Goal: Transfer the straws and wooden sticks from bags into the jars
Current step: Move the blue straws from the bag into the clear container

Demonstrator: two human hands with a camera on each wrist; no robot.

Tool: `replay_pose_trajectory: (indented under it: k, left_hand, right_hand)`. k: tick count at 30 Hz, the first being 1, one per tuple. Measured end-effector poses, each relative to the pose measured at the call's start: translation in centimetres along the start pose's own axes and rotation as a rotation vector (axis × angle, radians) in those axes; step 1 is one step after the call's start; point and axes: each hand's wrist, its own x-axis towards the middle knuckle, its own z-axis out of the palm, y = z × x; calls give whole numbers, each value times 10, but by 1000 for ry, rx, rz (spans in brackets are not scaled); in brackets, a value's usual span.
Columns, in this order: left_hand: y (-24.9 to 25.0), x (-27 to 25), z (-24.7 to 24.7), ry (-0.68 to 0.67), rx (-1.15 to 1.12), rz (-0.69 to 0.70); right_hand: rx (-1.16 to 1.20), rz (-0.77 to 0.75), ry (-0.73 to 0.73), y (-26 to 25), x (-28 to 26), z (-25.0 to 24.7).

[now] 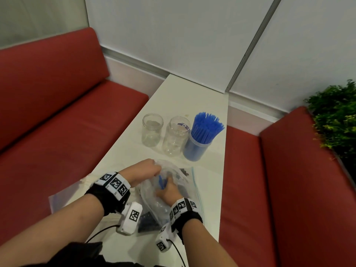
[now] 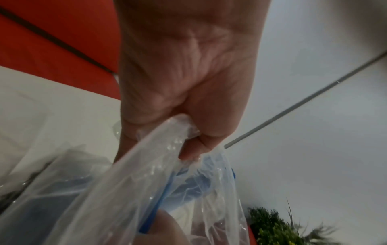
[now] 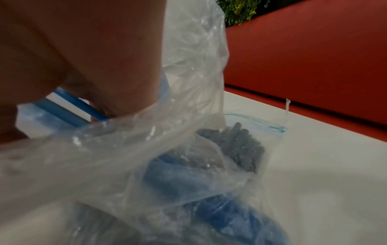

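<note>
A crumpled clear plastic bag [image 1: 152,201] lies on the white table [image 1: 185,97] in front of me. My left hand [image 1: 146,171] pinches its bunched rim and holds the mouth up; the left wrist view shows the plastic [image 2: 130,190] clamped under the left hand's [image 2: 188,92] curled fingers. My right hand [image 1: 169,189] reaches inside the bag and grips a few blue straws [image 1: 160,182]. In the right wrist view, those straws [image 3: 69,106] run under my right hand [image 3: 94,49]. Further back stand two empty glass jars [image 1: 152,130] [image 1: 176,135] and a jar full of blue straws [image 1: 200,139].
A zip bag of dark straws [image 3: 240,142] lies flat under and to the right of the clear bag. Another flat clear bag [image 1: 63,195] sits at the table's left edge. Red benches [image 1: 57,112] flank the narrow table, and a green plant [image 1: 335,116] is at the far right.
</note>
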Motion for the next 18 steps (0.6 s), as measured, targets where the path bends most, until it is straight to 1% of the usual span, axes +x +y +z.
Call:
replay_pose_trajectory:
  k: [2,3,5,7,9,11,12,14,16,18]
  left_hand:
    - [-3,-4,-4,6,-126,8]
    - [-5,-6,-6,16,-199,19]
    - [-5,-8,-11,49,-345,28]
    - [-5,-8,-16,44,-440,-5]
    - [-2,-10,-19,-40,-421,-33]
    - [3,-11,-18,-84,-342,19]
    - [6,-9,-18,-53,-308,58]
    - [11,-6,-17,80,-249,140]
    - [13,-2,-17,211,-296,183]
    - [13,1,-16,286,-352,190]
  right_hand:
    - [51,20,-10,1,-2,-1]
    - [61,4,-6,4,-3,-2]
    - [45,-61,13,9,-8,-6]
    - [-26,-119,33,13,-14,-9]
    - [-110,-161,33,12,-17,-12]
    - [-180,-203,64,9,-21,-14]
    - [-176,-215,87,7,-22,-16]
    - [-109,-251,116,3,-26,-17]
    - [-30,-289,97,-2,-33,-18]
    - [30,-345,78,-4,-42,-18]
